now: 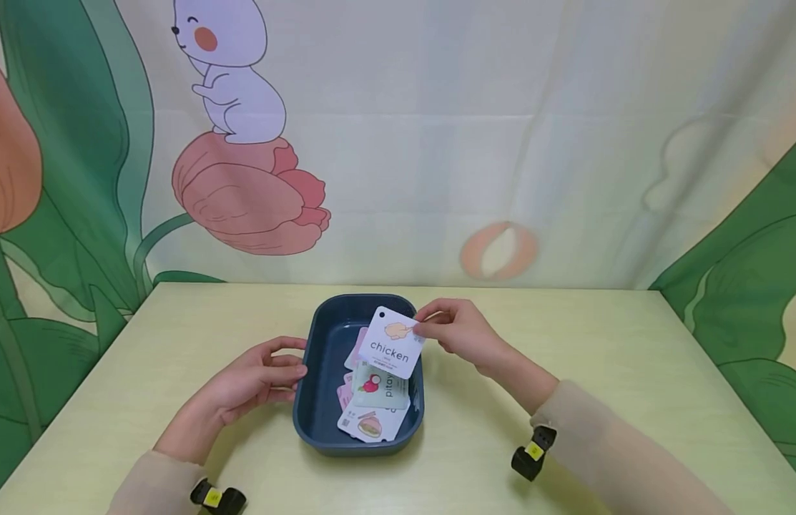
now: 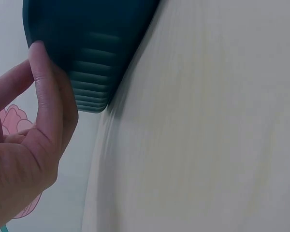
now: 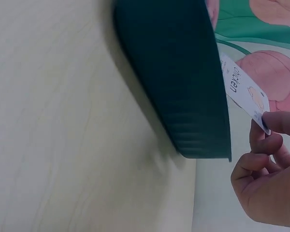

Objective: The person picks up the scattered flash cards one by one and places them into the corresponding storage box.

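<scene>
A dark blue plastic bin (image 1: 317, 422) stands on the table with several picture cards lying in it. My right hand (image 1: 465, 332) pinches the corner of a white flash card (image 1: 392, 350) marked "chicken", tilted over the bin's right side. In the right wrist view, thumb and finger grip that card (image 3: 246, 92) above the bin's rim. Below it lie a green "pitaya" card (image 1: 378, 386) and a white card with a bun-like picture (image 1: 372, 422). Pink cards peek out beneath them. My left hand (image 1: 256, 375) rests its fingertips against the bin's left wall, fingers loosely extended.
The pale wooden table (image 1: 500, 443) reaches back to a printed curtain (image 1: 404, 143) with tulips and a white animal. Each wrist wears a small black camera, such as the right camera (image 1: 533, 454) beside the beige sleeve.
</scene>
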A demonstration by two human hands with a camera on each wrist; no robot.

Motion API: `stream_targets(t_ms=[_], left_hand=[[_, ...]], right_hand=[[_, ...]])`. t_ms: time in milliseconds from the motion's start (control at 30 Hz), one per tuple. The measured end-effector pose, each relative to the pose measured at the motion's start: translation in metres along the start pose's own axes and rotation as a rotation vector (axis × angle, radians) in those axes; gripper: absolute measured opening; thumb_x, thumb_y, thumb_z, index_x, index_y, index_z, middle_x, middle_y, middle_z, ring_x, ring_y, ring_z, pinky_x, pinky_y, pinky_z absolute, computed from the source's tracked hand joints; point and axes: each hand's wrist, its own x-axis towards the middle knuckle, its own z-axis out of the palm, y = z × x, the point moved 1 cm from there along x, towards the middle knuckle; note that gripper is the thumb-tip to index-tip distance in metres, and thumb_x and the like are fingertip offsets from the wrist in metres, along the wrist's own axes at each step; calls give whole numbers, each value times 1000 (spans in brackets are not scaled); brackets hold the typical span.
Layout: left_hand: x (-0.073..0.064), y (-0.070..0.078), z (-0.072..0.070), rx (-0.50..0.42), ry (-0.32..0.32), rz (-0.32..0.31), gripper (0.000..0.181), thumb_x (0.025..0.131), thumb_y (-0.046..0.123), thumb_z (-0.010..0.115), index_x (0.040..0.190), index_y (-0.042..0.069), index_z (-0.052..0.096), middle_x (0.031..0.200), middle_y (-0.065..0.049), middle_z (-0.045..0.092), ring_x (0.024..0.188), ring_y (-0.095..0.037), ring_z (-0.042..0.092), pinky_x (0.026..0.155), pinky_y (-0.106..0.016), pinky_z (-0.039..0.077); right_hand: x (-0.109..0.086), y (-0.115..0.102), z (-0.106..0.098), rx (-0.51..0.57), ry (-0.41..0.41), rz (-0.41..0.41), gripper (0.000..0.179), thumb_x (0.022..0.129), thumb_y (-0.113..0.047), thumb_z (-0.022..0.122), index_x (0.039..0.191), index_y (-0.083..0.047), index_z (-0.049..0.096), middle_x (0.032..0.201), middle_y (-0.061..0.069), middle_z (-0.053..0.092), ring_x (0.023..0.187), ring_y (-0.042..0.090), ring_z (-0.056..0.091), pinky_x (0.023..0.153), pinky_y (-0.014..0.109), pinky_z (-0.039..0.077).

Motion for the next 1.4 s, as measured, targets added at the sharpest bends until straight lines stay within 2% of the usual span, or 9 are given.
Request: stream_targets(t_ms=[100,167,267,500,700,867,1000,1233,1400], left_hand=[[0,0,0,1,-4,1,62,100,10,67,149,-3,33,113,-16,65,87,-21,67,79,-33,60],[0,0,0,3,-4,3,62,100,10,67,149,-3,33,113,-16,65,87,-21,67,79,-33,60],[-1,0,0,6,-4,6,62,99,10,68,149,-3,33,112,-15,65,87,-21,67,78,-32,60],[-1,-1,0,3,5,0,62,99,10,68,149,-3,33,112,-15,65,88,-22,67,79,-32,60],[-1,-1,1,-8,13,-9,62,99,9,68,149,-2,33,111,-14,66,86,-22,67,78,-33,60],[1,-1,0,-10,7,-1,60,99,9,68,148,-2,34,110,-13,66,85,-21,68,78,-33,60],[1,-2,0,-4,8,-1,60,99,10,68,148,-2,35,110,-13,66,86,-21,68,79,-34,60],[1,-2,0,-5,13,2,60,99,10,69,148,-2,35,109,-12,66,85,-21,68,79,-34,60],[1,-2,0,-11,8,4,59,99,9,68,147,-2,35,109,-12,66,85,-20,68,79,-34,60]], right_hand=[[2,1,9,-82,20,-44,11,92,-14,77,102,-8,75,92,4,73,84,24,63,63,27,45],[2,1,14,-146,44,-75,8,91,-14,78,98,-9,76,88,2,73,87,24,65,68,30,50],[4,2,20,-230,70,-120,5,91,-14,80,94,-11,76,84,-1,71,83,21,65,67,32,52],[8,4,33,-425,92,-216,6,90,-12,79,90,-11,74,80,-3,68,76,19,60,59,29,49],[8,1,45,-667,130,-225,8,91,-18,79,93,-13,72,83,-3,67,73,15,58,60,27,49],[9,2,48,-772,153,-257,11,91,-20,79,97,-13,73,90,1,69,73,16,59,60,27,50],[10,8,46,-802,188,-324,13,90,-20,79,98,-12,73,97,5,67,73,15,58,60,29,49],[7,15,42,-728,240,-436,15,91,-18,78,102,-10,71,102,7,63,72,16,54,59,31,47],[2,17,40,-681,253,-459,17,92,-19,76,104,-8,70,102,7,64,82,21,59,68,34,52]])
